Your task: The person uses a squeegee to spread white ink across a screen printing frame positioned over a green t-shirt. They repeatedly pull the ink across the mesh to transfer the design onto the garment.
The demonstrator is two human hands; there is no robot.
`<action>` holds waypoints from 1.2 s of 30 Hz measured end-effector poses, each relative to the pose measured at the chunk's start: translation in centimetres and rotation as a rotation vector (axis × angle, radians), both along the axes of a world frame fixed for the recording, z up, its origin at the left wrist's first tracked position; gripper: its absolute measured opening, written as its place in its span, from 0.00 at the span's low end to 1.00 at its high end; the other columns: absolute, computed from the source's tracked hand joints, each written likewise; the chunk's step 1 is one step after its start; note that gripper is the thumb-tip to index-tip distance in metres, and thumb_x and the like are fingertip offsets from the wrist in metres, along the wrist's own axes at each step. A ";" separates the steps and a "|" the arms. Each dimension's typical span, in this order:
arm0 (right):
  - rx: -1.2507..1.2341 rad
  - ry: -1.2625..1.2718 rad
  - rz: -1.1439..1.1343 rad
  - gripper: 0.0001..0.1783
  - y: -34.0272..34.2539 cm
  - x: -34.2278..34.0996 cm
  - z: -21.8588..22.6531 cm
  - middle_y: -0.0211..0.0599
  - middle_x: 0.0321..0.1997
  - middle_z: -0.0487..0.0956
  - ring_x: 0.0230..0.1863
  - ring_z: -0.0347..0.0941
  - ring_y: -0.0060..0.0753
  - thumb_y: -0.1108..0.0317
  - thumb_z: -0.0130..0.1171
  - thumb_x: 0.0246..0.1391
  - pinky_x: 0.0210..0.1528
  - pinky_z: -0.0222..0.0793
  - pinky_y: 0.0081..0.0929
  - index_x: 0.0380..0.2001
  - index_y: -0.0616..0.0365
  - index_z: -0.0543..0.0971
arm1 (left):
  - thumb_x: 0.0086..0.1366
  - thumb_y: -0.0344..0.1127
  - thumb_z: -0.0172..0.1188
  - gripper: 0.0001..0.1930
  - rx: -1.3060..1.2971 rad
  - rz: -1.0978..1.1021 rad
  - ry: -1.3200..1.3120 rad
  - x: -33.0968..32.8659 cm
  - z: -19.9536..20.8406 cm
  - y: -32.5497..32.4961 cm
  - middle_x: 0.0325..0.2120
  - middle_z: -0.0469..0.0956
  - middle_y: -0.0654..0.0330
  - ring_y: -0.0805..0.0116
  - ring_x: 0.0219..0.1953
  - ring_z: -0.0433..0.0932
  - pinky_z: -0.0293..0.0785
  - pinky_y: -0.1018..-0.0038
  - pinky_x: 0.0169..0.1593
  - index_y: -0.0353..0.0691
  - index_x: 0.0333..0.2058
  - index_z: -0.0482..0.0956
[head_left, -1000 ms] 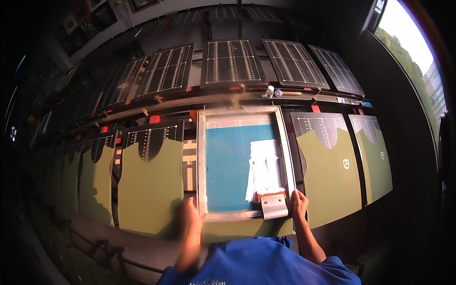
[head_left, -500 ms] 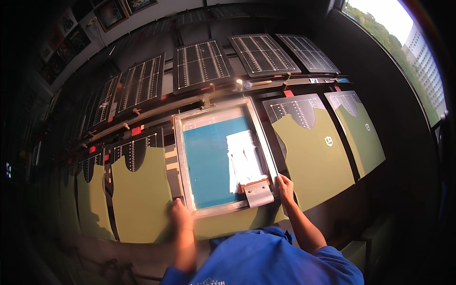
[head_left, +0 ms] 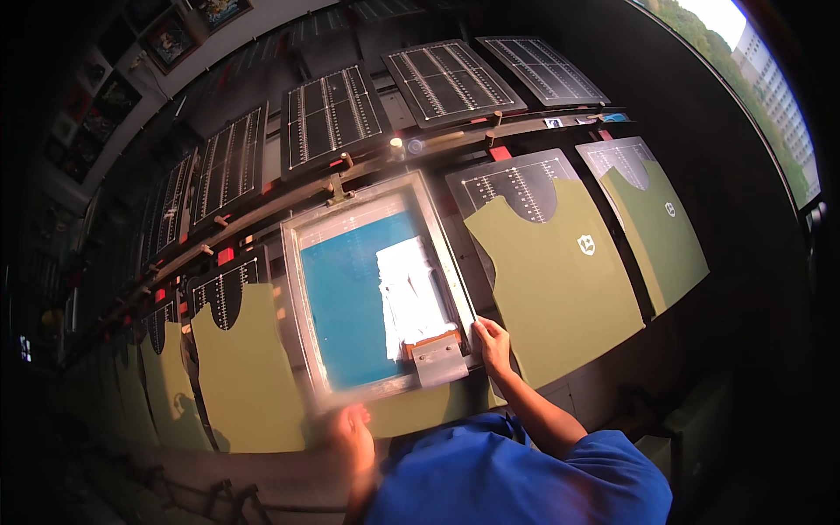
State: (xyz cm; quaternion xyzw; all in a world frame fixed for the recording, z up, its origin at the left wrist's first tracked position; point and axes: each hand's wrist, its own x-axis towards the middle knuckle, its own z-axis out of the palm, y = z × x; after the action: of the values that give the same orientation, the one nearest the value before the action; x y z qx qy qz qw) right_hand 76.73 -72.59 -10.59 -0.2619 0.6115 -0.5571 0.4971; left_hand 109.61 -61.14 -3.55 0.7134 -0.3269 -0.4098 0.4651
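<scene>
A screen-printing frame [head_left: 439, 254] with a pale metal rim and blue mesh [head_left: 337, 289] lies over one of the boards, above a green fabric panel. Thick white ink [head_left: 407, 289] covers the right part of the mesh. Against the frame's lower right stands a squeegee [head_left: 437, 360] with a bent metal plate and a brown edge. My right hand [head_left: 493, 346] is closed on the frame's right rim near the lower corner. Just below the lower left corner is my left hand [head_left: 352, 436], its fingers smeared by motion; whether it touches the rim I cannot tell.
On the right, green fabric panels [head_left: 560, 280] with a small white emblem lie on black marked boards. Plain green panels [head_left: 249, 367] lie to the left. Beyond a rail with wooden pegs [head_left: 347, 161] stands another row of black boards [head_left: 337, 118]. A window [head_left: 744, 70] is at far right.
My left hand has moved from beside the frame's left rim to below its lower left corner. My right hand stays on the right rim. The whole view has shifted and tilted.
</scene>
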 end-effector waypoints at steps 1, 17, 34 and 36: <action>-0.004 0.088 0.012 0.19 -0.1 -0.2 0.1 0.36 0.45 0.83 0.46 0.77 0.26 0.63 0.61 0.64 0.52 0.72 0.26 0.51 0.68 0.81 | 0.75 0.37 0.50 0.14 0.012 -0.103 0.132 -0.9 -1.5 -0.4 0.33 0.81 0.55 0.68 0.32 0.80 0.77 0.73 0.40 0.31 0.40 0.80; -0.370 1.650 1.064 0.28 1.2 3.6 10.4 0.39 0.53 0.76 0.56 0.70 0.40 0.66 0.60 0.45 0.56 0.67 0.38 0.53 0.59 0.77 | 0.72 0.42 0.59 0.12 0.675 -0.455 1.131 -9.8 -3.3 -4.4 0.34 0.79 0.58 0.61 0.37 0.81 0.81 0.63 0.47 0.36 0.40 0.77; -0.479 1.428 0.869 0.10 -21.5 4.9 11.8 0.42 0.36 0.81 0.42 0.79 0.48 0.72 0.62 0.42 0.45 0.76 0.39 0.32 0.58 0.84 | 0.76 0.43 0.52 0.14 0.483 -0.250 0.981 -13.3 -4.1 -4.7 0.28 0.78 0.62 0.69 0.31 0.78 0.78 0.71 0.39 0.41 0.33 0.76; -0.488 1.418 0.864 0.10 -20.5 5.8 12.2 0.43 0.36 0.81 0.42 0.79 0.48 0.72 0.63 0.42 0.45 0.76 0.39 0.32 0.58 0.83 | 0.76 0.44 0.53 0.15 0.473 -0.217 0.970 -13.2 -3.9 -4.7 0.28 0.78 0.61 0.69 0.31 0.79 0.79 0.71 0.39 0.41 0.33 0.76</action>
State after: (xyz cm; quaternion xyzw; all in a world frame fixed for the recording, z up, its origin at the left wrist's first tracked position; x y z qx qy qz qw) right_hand 82.48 -93.09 1.62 -0.8564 0.4875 -0.1398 0.0964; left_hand 96.45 -65.79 -7.48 0.4900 -0.0457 -0.7996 0.3442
